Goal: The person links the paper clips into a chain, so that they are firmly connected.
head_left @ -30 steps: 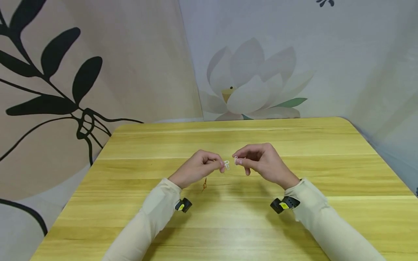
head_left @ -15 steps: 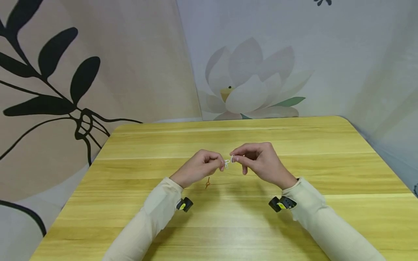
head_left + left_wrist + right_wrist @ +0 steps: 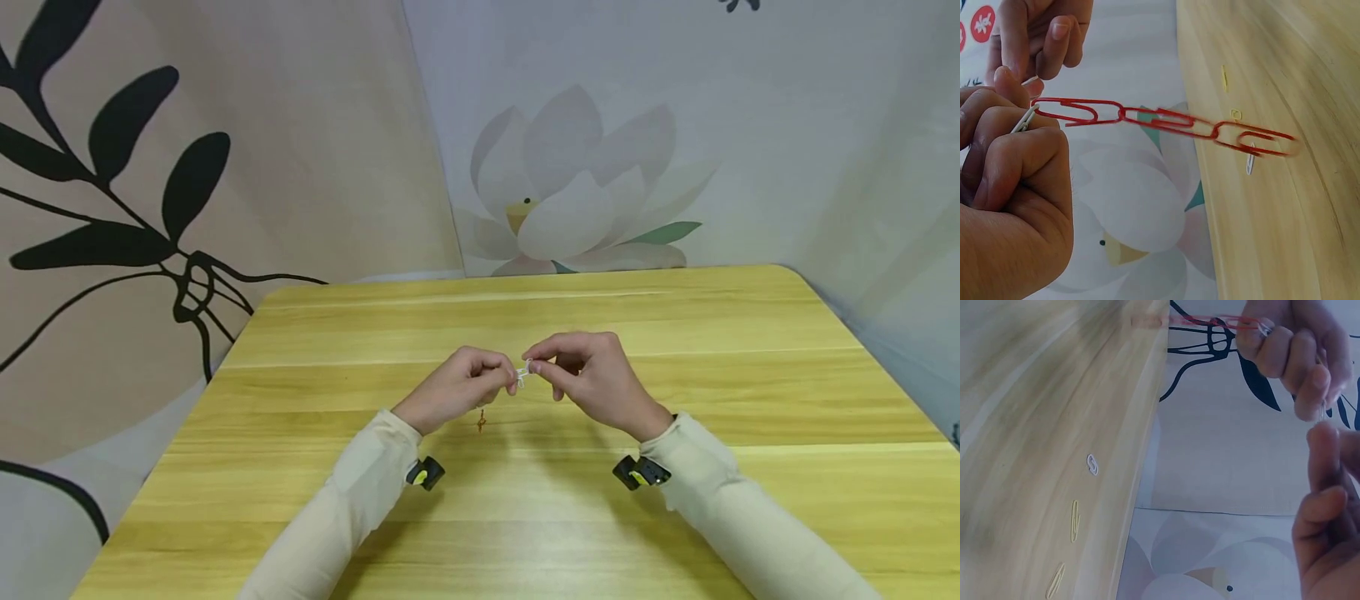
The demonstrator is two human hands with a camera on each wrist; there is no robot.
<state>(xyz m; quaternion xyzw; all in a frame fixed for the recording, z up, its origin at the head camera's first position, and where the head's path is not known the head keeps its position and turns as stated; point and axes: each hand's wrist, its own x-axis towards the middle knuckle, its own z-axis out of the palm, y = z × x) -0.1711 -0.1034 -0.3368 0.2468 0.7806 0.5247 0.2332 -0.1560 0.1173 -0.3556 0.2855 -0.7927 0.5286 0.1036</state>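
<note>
The two hands meet over the yellow wooden table [image 3: 480, 542]. In the head view, the left hand [image 3: 456, 387] is on the 9 o'clock side and the right hand [image 3: 596, 383] is on the 3 o'clock side. The left hand has curled fingers and pinches a white clip [image 3: 521, 377] that pokes out toward 3 o'clock. The right hand's thumb and finger are close together, pinching a small white loop [image 3: 529, 364]. The loop and the clip are so near that I cannot tell if they are hooked.

A chain of three red clips [image 3: 1169, 124] hangs below the left hand. Its top end meets a bit of white wire [image 3: 1021, 124] in the left fingers. In the head view, the chain shows small, at about 5 o'clock from the left hand.

More clips lie on the table. In the right wrist view, there is a loose white clip [image 3: 1092, 464], then a yellow clip [image 3: 1075, 520] and a second yellow clip [image 3: 1055, 580], lined up between 6 and 7 o'clock from it. A big pale flower [image 3: 577, 200] is on the cloth behind, toward 12 o'clock.
</note>
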